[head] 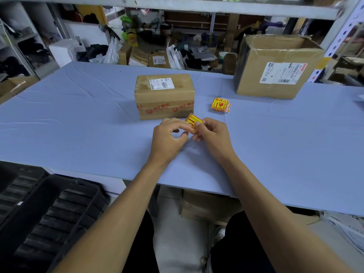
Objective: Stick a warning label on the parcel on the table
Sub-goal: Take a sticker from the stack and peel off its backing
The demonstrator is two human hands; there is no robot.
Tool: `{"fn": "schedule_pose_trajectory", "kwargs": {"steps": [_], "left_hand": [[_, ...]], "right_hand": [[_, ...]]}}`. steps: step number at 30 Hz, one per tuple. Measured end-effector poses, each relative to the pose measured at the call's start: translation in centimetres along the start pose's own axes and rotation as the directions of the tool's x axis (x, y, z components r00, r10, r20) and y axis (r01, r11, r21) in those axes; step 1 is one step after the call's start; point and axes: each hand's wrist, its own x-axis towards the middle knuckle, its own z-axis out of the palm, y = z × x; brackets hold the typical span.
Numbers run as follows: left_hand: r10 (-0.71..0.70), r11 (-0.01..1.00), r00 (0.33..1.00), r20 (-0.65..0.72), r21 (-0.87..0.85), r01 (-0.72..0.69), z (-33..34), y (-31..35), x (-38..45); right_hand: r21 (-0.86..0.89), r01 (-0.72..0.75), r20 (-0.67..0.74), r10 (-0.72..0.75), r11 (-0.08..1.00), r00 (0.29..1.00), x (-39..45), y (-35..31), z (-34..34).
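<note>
- Parcel [164, 96], one: mid-table [78, 115], white shipping label on top, red-printed tape.
- Warning label [194, 123], one: yellow-red, pinched by fingers of left hand [168, 139] and right hand [213, 136], before parcel.
- Label stack [220, 105]: beside parcel.
- Open carton [275, 66], one: far right corner.

- The parcel [164, 96], a taped brown carton with a white shipping slip on top, sits upright mid-table.
- I pinch a yellow-and-red warning label [194, 123] just before it.

A packing stockroom: metal shelving [226, 5] overhead, taped cartons and poly mailers [174, 57] heaped at twelve o'clock, an open labelled carton [275, 67] at two o'clock.
</note>
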Motion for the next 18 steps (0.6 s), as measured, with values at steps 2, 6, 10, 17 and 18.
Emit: {"fn": "schedule_pose_trajectory", "kwargs": {"steps": [2,6,10,17,18], "left_hand": [[-0.044,0.999,0.999,0.018,-0.016,0.045,0.01,-0.06,0.19],[-0.135,0.989,0.991,0.027,-0.061,0.136,-0.04,-0.24,0.55],[-0.178,0.98,0.984,-0.006,-0.087,0.177,-0.08,-0.52,0.39],[0.009,0.982,0.992,-0.128,0.186,0.016,0.19,-0.05,0.19],[0.059,0.978,0.994,-0.089,0.205,-0.039,0.27,0.04,0.11]], "right_hand": [[-0.003,0.018,0.001,-0.018,1.0,1.0,-0.16,-0.08,-0.04],[-0.031,0.052,0.058,-0.05,0.998,0.997,-0.35,-0.35,0.04],[-0.022,0.055,0.043,-0.054,0.998,0.998,-0.17,-0.24,-0.11],[-0.051,0.021,0.037,-0.019,0.998,0.999,-0.07,-0.09,0.0],[-0.051,0.016,0.045,-0.014,0.999,0.999,-0.04,-0.05,0.01]]}}
